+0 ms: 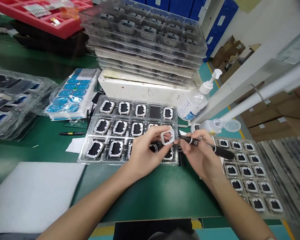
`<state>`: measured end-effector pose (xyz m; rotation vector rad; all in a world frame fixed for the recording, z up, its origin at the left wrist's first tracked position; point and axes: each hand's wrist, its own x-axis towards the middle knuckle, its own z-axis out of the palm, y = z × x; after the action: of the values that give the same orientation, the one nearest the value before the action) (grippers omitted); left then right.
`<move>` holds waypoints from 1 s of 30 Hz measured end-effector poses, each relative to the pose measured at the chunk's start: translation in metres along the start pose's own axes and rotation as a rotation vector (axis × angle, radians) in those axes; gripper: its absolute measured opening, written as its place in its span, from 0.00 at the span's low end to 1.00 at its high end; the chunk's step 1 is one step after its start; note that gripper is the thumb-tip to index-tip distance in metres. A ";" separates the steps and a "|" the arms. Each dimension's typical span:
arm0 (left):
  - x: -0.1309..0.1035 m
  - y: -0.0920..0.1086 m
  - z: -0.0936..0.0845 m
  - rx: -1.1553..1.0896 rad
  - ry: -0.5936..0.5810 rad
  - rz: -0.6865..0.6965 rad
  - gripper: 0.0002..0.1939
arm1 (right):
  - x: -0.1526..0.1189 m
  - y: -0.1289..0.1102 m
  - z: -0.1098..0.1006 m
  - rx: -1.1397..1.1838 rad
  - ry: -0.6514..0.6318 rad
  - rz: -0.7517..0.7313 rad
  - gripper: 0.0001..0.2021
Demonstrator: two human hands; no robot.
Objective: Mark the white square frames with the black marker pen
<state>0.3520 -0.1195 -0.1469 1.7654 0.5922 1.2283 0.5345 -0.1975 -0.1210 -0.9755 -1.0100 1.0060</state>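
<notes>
Green worktop (150, 200) up front, pale blue floor (220, 233) with a yellow stripe (288, 230), whitish wall (262, 20), some blue panels (160, 4) and a bunch of cardboard boxes (277, 110) off right.

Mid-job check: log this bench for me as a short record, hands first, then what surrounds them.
Left hand: pinching a white frame
Right hand: gripping a black marker
Marker tip: directed at the frame; contact unclear
Below left hand: clear tray holding more white frames around dark inserts
Behind tray: tall stack of trays
Right of tray: pump bottle
Far right: second tray of similar frames
Left of tray: thin black pen, lying flat
Front left: white sheet
</notes>
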 end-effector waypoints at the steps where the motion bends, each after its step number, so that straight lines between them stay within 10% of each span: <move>1: -0.001 0.001 0.000 0.012 0.001 0.014 0.21 | 0.002 -0.001 0.001 0.022 0.023 0.053 0.13; 19: -0.002 0.009 0.000 0.001 -0.044 0.025 0.21 | 0.011 -0.003 0.000 0.070 0.010 0.210 0.17; 30: 0.000 0.004 0.001 -0.030 -0.113 -0.056 0.20 | -0.017 0.009 0.012 -0.514 0.150 -0.477 0.14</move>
<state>0.3520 -0.1220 -0.1440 1.7687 0.5506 1.0862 0.5175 -0.2093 -0.1303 -1.1287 -1.3259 0.2729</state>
